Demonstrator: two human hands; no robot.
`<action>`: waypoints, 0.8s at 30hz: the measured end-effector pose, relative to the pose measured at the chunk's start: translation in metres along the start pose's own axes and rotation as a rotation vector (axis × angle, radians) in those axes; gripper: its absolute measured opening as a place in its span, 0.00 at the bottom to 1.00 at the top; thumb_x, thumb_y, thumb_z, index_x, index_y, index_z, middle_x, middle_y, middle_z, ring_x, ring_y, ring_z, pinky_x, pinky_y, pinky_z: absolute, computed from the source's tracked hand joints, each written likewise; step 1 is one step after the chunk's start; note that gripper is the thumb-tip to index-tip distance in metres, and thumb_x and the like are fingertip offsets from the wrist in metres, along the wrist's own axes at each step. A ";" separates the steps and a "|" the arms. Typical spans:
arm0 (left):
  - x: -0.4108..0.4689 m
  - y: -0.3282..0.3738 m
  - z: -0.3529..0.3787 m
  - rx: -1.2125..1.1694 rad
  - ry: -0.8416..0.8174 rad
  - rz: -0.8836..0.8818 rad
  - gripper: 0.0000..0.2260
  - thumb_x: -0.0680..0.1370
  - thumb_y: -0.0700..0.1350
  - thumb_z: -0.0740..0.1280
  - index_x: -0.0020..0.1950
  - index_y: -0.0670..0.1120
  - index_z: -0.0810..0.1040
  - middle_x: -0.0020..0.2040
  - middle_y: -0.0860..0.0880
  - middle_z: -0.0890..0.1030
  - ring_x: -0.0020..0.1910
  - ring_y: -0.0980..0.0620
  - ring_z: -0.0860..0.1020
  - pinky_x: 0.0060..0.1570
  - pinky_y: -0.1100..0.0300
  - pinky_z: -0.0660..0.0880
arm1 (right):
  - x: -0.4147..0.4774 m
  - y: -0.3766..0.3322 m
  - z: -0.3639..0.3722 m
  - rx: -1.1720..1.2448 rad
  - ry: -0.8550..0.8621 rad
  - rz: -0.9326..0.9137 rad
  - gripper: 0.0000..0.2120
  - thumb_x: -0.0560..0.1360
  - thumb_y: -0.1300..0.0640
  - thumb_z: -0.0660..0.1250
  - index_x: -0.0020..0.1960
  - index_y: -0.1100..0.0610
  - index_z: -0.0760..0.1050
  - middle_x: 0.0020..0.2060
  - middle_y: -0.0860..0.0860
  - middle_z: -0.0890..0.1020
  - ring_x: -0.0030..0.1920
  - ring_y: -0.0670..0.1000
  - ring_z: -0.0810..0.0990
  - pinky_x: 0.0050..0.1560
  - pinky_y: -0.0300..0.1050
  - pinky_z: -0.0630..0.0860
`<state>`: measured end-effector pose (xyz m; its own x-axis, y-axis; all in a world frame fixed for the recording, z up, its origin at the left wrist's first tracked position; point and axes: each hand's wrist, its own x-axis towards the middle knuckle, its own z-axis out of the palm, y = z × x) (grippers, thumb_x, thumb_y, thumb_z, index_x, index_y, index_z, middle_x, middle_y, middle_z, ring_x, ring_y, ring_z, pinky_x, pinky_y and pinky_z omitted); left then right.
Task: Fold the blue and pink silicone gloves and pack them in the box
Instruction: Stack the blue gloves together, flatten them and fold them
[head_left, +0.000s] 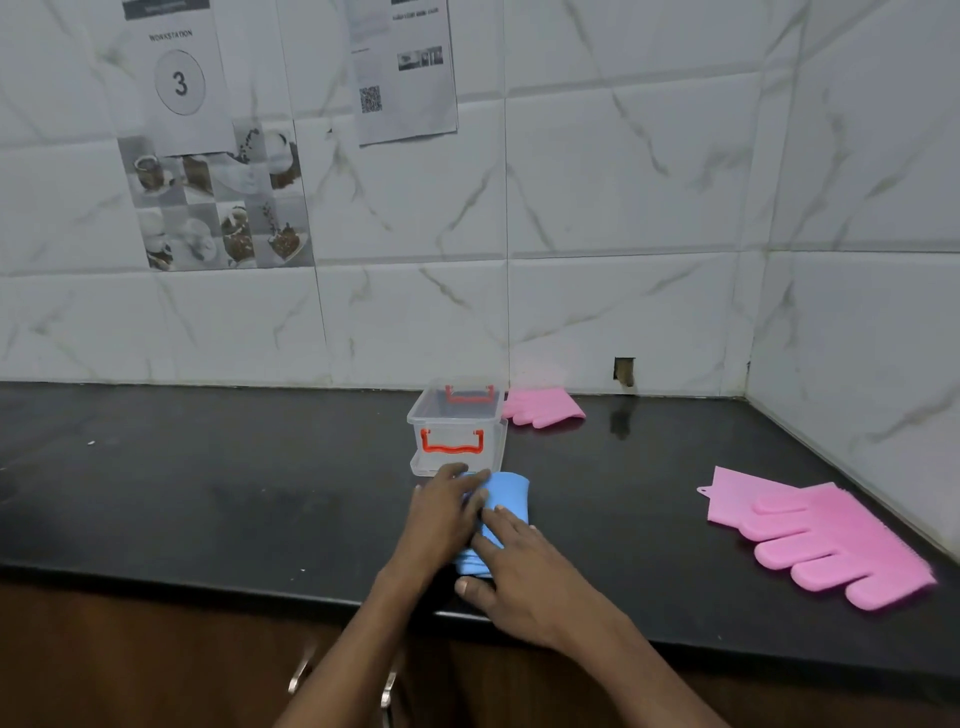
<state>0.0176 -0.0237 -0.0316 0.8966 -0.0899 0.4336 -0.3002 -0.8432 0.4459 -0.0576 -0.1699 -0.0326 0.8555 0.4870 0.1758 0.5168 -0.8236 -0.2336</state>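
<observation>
A white marble-look tiled wall (623, 182) fills the upper half of the view, with printed sheets taped to it, one marked "Workstation 3" (179, 78). Below it a glossy black counter (208, 493) runs from side to side and meets a second tiled wall at the right.

On the right of the counter, well apart from everything else, a pink glove (831, 540) lies flat and unfolded, its fingers pointing toward the near right edge. A small clear plastic box (418, 423) with orange handles stands near the middle, its top open. Just behind it on the right, by the wall, lies a second pink glove (545, 408), also unfolded.

Just in front of the box lies the blue glove (506, 493), doubled over into a thick pad. Whether it is one glove or two stacked cannot be told. Both hands rest on it. The left hand (441, 514) lies across its left side, fingers stretched out and pressing down. The right hand (519, 566) presses its near end with straight fingers, thumb at the counter's front edge. Neither hand is gripping.

The step in hand appears to be folding the blue glove. The next move likely calls for keeping the springy fold closed while lifting it into the box; both pink gloves remain to be folded.
</observation>
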 end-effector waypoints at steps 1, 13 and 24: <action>-0.002 -0.005 -0.002 -0.071 -0.081 -0.011 0.17 0.83 0.47 0.59 0.71 0.53 0.73 0.73 0.48 0.68 0.70 0.50 0.68 0.70 0.56 0.62 | 0.000 0.003 -0.006 0.095 -0.022 -0.002 0.30 0.78 0.39 0.56 0.77 0.47 0.56 0.79 0.49 0.50 0.78 0.50 0.46 0.76 0.51 0.49; -0.013 -0.010 -0.014 -0.398 -0.062 -0.110 0.18 0.83 0.44 0.58 0.73 0.53 0.70 0.71 0.50 0.71 0.67 0.52 0.70 0.68 0.55 0.67 | 0.028 0.036 -0.026 1.210 0.223 0.563 0.26 0.73 0.49 0.72 0.60 0.67 0.71 0.50 0.56 0.82 0.49 0.51 0.83 0.50 0.50 0.83; -0.006 -0.035 -0.036 -0.428 0.286 -0.112 0.15 0.74 0.31 0.68 0.53 0.49 0.85 0.56 0.50 0.82 0.59 0.51 0.79 0.62 0.59 0.70 | 0.058 -0.012 0.009 0.593 0.358 0.358 0.25 0.78 0.49 0.64 0.74 0.50 0.65 0.66 0.52 0.66 0.64 0.50 0.71 0.65 0.42 0.68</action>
<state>0.0113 0.0255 -0.0220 0.8241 0.1865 0.5348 -0.3675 -0.5424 0.7555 -0.0132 -0.1292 -0.0287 0.9635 0.0141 0.2673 0.2272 -0.5709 -0.7889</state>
